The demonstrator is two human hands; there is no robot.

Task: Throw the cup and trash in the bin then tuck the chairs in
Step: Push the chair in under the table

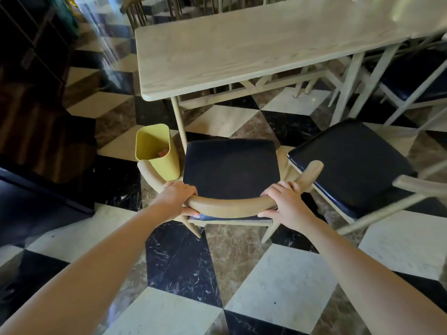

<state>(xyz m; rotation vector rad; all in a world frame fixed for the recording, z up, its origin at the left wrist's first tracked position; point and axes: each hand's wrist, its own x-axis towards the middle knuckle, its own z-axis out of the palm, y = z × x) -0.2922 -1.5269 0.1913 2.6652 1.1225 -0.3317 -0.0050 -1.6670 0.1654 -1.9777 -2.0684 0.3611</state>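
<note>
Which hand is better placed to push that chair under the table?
Neither alone: left hand and right hand both grip the chair backrest. The right likely steers more, since the bin crowds the left side.

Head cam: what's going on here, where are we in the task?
A person has both hands on the curved backrest of a dark-seated chair, left hand and right hand gripping either end. The chair stands short of the table, not yet tucked in. A yellow bin beside it holds something orange. A second chair to the right is also pulled out. The tabletop looks bare.
</note>
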